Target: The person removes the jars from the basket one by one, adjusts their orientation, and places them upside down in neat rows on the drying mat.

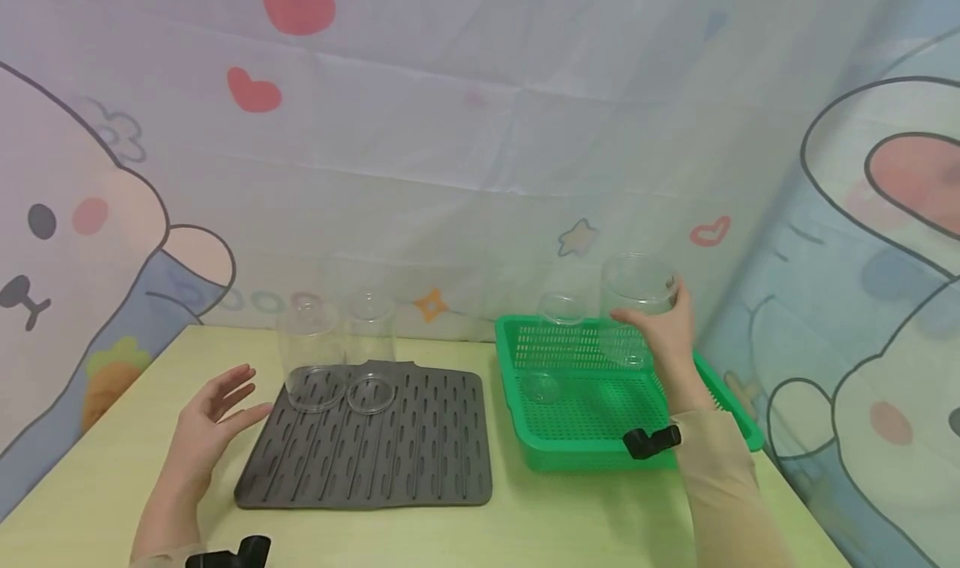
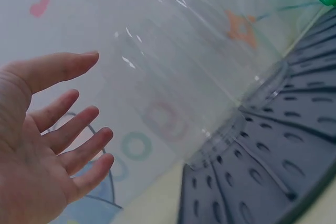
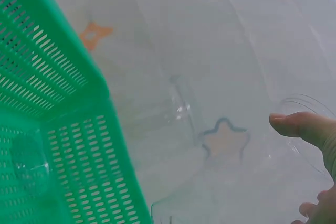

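Observation:
My right hand (image 1: pixel 667 331) grips a wide, clear cup (image 1: pixel 636 281) by its upper part, above the green basket (image 1: pixel 592 451). The thumb (image 3: pixel 302 125) lies on the cup's near side; its other fingers are partly hidden. Inside the basket stands a narrower clear cup (image 1: pixel 551 343). Two more transparent cups, a wider one (image 1: pixel 311 356) and a slimmer one (image 1: pixel 371 351), stand upright side by side on the grey draining mat (image 1: pixel 375 460). Beside the mat's left edge, my left hand (image 1: pixel 213 422) hovers with fingers spread, apart from the cups and holding nothing.
A pale yellow table (image 1: pixel 360 539) carries the mat on the left and the basket on the right. Behind it hangs a printed cloth (image 1: pixel 450 135) with hearts and cartoon animals.

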{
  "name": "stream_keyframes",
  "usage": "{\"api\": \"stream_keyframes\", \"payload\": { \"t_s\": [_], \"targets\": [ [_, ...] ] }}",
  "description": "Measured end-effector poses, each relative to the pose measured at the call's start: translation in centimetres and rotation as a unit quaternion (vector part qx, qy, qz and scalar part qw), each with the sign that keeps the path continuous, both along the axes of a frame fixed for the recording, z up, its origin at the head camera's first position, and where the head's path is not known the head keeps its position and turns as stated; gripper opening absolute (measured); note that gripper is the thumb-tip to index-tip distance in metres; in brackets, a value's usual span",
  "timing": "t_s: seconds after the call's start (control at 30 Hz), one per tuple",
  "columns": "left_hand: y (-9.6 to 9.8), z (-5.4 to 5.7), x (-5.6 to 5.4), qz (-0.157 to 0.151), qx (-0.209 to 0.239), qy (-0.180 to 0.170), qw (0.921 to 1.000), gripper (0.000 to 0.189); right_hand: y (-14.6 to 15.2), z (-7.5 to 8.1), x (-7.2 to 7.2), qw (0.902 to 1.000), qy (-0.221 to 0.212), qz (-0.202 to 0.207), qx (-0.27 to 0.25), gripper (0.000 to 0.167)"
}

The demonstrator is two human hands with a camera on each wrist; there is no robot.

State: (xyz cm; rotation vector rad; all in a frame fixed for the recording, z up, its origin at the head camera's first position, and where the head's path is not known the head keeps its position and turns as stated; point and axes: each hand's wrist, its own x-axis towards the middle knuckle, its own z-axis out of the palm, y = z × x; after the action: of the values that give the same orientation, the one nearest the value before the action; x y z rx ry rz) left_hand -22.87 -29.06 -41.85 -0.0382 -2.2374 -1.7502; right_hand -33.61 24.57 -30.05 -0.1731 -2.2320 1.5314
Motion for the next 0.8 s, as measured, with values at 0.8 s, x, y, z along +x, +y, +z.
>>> {"api": "stream_keyframes", "payload": {
  "t_s": [0.8],
  "targets": [
    [9.4, 6.1, 0.6, -0.047, -0.036, 0.071, 0.9958, 0.089, -10.6, 2.0, 5.1, 0.9451, 0.219, 0.065, 0.233, 0.109]
  ]
}}
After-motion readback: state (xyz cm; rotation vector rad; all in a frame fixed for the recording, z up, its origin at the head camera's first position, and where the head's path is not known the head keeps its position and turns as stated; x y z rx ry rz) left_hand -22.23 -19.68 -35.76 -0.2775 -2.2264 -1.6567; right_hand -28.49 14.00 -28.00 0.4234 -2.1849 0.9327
